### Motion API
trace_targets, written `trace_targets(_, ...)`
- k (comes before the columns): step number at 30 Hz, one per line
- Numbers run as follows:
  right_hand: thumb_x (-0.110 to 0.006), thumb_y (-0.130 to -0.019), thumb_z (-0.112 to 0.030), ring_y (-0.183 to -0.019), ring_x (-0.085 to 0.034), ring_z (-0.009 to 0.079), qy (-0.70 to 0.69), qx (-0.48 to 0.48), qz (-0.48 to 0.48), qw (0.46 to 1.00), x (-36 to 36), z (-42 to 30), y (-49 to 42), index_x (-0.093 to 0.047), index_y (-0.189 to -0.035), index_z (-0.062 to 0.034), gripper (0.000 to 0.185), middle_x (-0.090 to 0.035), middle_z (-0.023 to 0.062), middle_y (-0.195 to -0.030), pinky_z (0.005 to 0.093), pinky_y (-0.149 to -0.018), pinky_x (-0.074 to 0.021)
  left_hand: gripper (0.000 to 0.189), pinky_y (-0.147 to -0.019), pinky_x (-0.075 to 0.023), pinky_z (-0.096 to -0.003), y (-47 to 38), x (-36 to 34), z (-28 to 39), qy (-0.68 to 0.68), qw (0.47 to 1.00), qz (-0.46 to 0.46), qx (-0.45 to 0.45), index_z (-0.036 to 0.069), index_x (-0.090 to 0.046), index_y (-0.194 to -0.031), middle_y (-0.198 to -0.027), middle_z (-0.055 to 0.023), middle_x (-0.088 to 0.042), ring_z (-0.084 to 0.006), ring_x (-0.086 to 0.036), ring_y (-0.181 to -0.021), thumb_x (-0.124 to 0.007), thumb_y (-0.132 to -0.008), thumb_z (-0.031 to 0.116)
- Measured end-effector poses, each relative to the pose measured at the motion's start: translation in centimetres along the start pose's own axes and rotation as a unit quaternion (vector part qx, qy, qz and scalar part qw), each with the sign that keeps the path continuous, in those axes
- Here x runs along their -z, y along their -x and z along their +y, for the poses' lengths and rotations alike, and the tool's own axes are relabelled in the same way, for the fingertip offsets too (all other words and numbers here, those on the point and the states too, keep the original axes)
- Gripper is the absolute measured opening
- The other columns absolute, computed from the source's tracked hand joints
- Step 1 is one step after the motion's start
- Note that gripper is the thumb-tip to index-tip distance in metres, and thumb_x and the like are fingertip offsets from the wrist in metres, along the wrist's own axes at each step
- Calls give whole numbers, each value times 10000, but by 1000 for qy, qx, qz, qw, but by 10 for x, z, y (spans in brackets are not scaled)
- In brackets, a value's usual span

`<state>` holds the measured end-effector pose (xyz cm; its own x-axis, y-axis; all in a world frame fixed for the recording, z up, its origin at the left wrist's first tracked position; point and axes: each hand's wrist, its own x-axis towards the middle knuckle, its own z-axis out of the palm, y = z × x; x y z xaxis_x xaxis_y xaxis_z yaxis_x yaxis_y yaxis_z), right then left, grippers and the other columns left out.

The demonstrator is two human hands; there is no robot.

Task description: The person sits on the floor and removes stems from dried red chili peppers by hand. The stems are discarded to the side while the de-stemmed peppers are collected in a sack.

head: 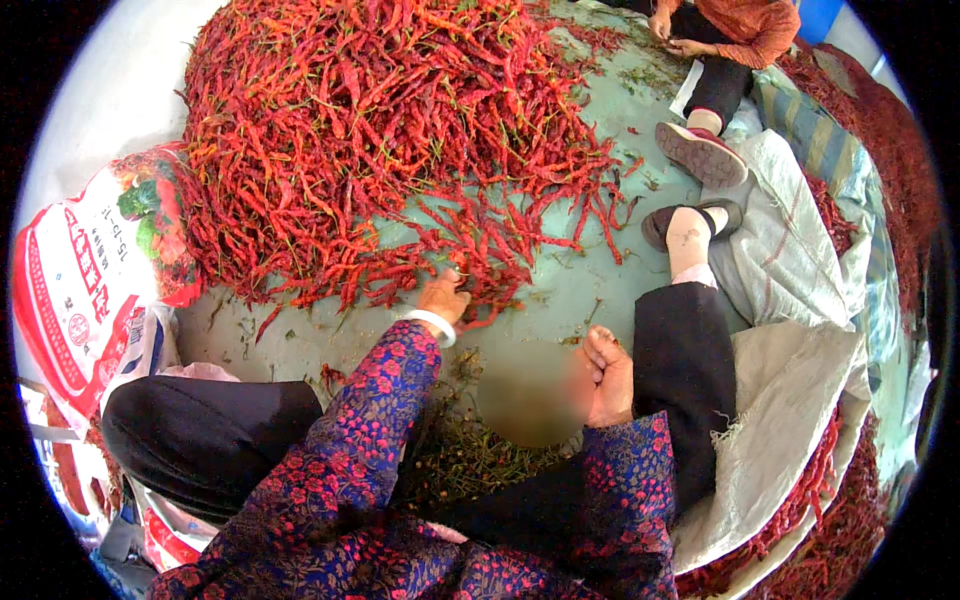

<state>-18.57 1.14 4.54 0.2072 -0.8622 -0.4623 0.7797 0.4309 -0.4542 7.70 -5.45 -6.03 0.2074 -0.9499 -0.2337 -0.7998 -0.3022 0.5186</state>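
Note:
A heap of dried red chili peppers (pixel 360 112), many with green stems, spreads over the pale green floor before me. At its near edge, my left hand (pixel 444 300), with a white bangle (pixel 433 324) at the wrist, has its fingertips among loose chilies (pixel 499 277). Whether they grip one is hidden. Beside my extended leg, my right hand (pixel 611 375) has its fingers curled. A blurred patch covers the area left of it, so its hold is unclear. Between my legs lies a pile of green stems and debris (pixel 480 465).
A printed white and red sack (pixel 97 277) stands left, against the heap. At right, pale woven sacks (pixel 780 225) lie beside my leg, with more chilies (pixel 810 480) in and around them. Another person's shoe (pixel 705 154) and hands (pixel 671 37) appear at upper right.

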Motion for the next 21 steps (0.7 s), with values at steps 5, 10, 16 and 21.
trace_targets(5,-556,-798,-83,-426,-257,40,-4,10,4,1000,18,-4,-4,-465,-725,-141,130,-298,-75,-544,198,-354,-187,412,-669,-529,-386,-3,-12,74,388,908,-131,87,10,-383,-1188,-979,-164,-563,-290,-611,-769,-525,-805,60)
trace_targets(10,-538,-830,-131,-434,-261,42,-34,-7,3,999,9,7,-12,-486,-763,-120,86,-290,-71,-545,197,-359,-191,379,-629,-533,-372,-12,28,66,587,785,-175,92,6,-366,-1193,-862,-180,-583,-293,-620,-719,-484,-837,63)
trace_targets(16,-476,-888,-214,-454,-251,50,-32,-24,15,999,10,9,-14,-486,-812,-73,160,-258,-66,-549,202,-377,-199,232,-561,-507,-290,1,70,48,672,720,-172,22,3,-490,-1082,-822,-135,-608,-216,-615,-678,-436,-891,123)
trace_targets(21,-472,-892,-223,-465,-260,50,0,-20,-30,999,11,8,-15,-497,-862,-58,170,-270,-59,-578,197,-389,-205,154,-460,-453,-272,32,71,57,709,682,-176,32,35,-476,-990,-763,-129,-600,-184,-581,-592,-439,-893,148)
